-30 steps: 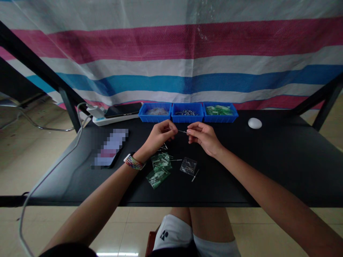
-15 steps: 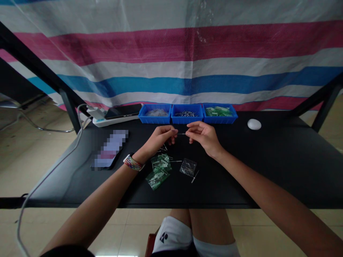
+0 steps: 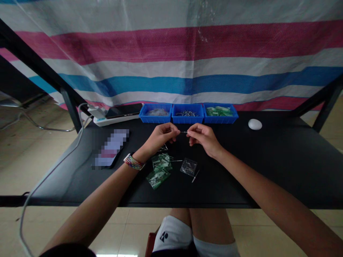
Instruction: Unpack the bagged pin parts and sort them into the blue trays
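Between my two hands runs a thin metal pin (image 3: pixel 183 132), level, just in front of the blue bins. My left hand (image 3: pixel 166 135) pinches its left end, and my right hand (image 3: pixel 201 136) pinches the other end. Beneath my left hand lie loose metal pins (image 3: pixel 163 147). Closer to me are green packets (image 3: pixel 158 177) with pins on them, and a small clear bag (image 3: pixel 188 167) with small pieces inside. One loose pin (image 3: pixel 195 176) rests beside that bag, another (image 3: pixel 176 161) to its left.
Three blue bins (image 3: pixel 187 119) line the back, holding clear pieces, metal pins and green packets. A white power strip (image 3: pixel 115 120) bearing a dark phone (image 3: pixel 124 110), a blurred-out phone (image 3: pixel 111 150) and a cable (image 3: pixel 53 167) are left. A white mouse (image 3: pixel 254 124) lies right.
Both hands have shifted slightly; the gap between their fingertips is a little narrower, with the pin still between them.
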`<state>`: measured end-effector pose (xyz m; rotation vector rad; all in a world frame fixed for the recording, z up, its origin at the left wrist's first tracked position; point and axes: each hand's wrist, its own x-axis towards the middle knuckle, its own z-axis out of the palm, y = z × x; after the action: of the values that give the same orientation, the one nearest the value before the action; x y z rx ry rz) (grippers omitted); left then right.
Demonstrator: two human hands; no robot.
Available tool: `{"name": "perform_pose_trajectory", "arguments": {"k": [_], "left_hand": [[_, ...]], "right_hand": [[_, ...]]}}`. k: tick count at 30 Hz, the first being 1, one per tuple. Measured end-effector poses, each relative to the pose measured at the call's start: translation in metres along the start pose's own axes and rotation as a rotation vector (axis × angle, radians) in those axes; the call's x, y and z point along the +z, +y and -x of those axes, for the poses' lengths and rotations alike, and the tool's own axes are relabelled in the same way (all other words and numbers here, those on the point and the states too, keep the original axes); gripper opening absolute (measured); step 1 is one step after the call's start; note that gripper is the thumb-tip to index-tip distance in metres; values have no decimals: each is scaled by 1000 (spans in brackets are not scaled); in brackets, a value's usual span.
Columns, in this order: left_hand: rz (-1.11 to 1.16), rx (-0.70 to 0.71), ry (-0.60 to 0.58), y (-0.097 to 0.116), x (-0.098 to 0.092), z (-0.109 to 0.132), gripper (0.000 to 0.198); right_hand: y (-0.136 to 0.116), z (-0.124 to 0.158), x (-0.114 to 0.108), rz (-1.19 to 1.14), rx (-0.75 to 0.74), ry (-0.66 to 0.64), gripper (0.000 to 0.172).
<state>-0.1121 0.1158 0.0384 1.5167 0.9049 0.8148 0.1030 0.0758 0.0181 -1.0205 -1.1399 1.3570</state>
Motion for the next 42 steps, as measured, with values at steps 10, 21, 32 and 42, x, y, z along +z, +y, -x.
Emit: {"name": "perform_pose_trajectory", "arguments": {"k": [10,21,32,42], "left_hand": [[100,-20,-5,-6,-4,-1,26],[106,-28,7,-5,-5,-2,26],[66,-32,-13,-3,-3,-1,25],[0,-70,-37,-1,0,-1,27]], "right_hand": [[-14,-34,-11,106,-228,145,28],[-19,-6,-29,729,-272,-195,7],[-22,13,-8,1066,-224,-587,17],[-17,8,-17,1069,-176,-332,23]]}}
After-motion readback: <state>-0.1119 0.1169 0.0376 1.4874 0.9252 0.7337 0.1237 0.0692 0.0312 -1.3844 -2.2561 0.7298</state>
